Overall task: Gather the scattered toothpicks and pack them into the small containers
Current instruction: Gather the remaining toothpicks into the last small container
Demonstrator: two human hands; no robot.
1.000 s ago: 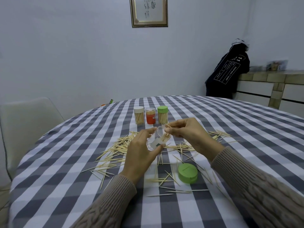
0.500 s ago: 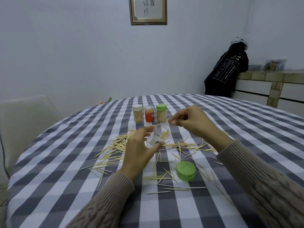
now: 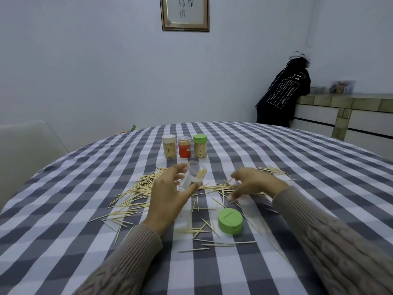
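Observation:
My left hand (image 3: 168,199) grips a small clear container (image 3: 194,176), tilted with its mouth to the right and a few toothpicks inside. My right hand (image 3: 251,185) is down on the table to the right of it, its curved fingers spread over a line of scattered toothpicks (image 3: 214,188); it is blurred and I see no pinch. More toothpicks (image 3: 136,190) lie in a loose heap left of my left hand, and others in front of it. The container's green lid (image 3: 230,221) lies on the checked tablecloth (image 3: 63,209) near my right forearm.
Three closed containers stand in a row at the back: white-lidded (image 3: 169,146), orange (image 3: 184,146), green-lidded (image 3: 200,146). A white chair (image 3: 25,150) stands at the left. A person in a black hoodie (image 3: 282,96) leans on a counter (image 3: 340,116) at the back right.
My right hand has left the container's mouth and dropped to the toothpicks on the table to the right. My left hand keeps hold of the container.

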